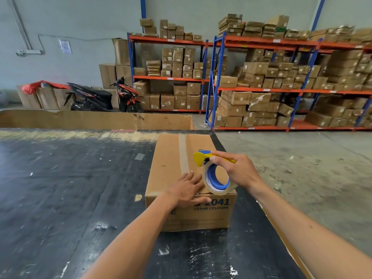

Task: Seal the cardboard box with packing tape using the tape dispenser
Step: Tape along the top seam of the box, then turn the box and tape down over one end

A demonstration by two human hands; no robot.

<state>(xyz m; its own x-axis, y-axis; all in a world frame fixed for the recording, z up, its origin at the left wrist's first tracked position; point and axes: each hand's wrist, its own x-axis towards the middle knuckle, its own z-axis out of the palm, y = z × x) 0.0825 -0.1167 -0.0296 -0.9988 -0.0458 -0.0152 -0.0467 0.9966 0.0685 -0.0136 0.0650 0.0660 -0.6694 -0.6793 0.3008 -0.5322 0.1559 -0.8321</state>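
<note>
A brown cardboard box (171,156) lies closed on the black table, its near side printed "2041 CEDAR COLOGNE". A strip of tape (183,152) runs along the middle seam of its top. My left hand (188,190) rests flat on the near top edge, fingers spread, thumb over the front face. My right hand (239,170) grips a yellow tape dispenser (203,158) with a blue-cored tape roll (218,179), held just above the box's near right corner, beside my left hand.
The black, scuffed table (70,188) stretches left; its right edge (281,234) runs close to the box. A large open carton (96,119) stands behind the table. Shelving racks (261,89) full of boxes and a parked scooter (104,97) line the far wall.
</note>
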